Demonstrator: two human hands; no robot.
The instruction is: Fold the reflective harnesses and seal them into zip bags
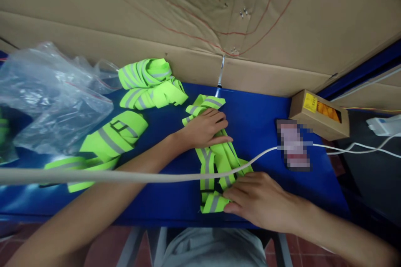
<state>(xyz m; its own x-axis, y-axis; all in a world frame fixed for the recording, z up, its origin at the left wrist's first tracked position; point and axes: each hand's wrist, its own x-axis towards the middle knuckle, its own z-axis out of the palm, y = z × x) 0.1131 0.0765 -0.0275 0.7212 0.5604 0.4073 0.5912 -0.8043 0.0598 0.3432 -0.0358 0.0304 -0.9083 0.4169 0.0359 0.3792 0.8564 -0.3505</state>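
A neon-green reflective belt (208, 167) with grey stripes lies in loose folds in front of me. My left hand (205, 128) rests over the upper part of the folds, its fingers curled around them and the thumb stretched to the right. Lower down, my right hand (258, 200) grips the near end of the same belt between thumb and fingers. A dark slider or band shows on the belt close to that end. To the left lies another reflective belt (109, 137) with a black buckle. Rolled reflective belts (150, 81) sit behind it.
Clear plastic bags (59, 96) cover the left of the blue table (250, 110). A white cable (175, 177) runs across, above my left forearm. On the right are a blurred-out phone (293, 144) and an open cardboard box (319, 114). A cardboard wall (125, 29) stands behind.
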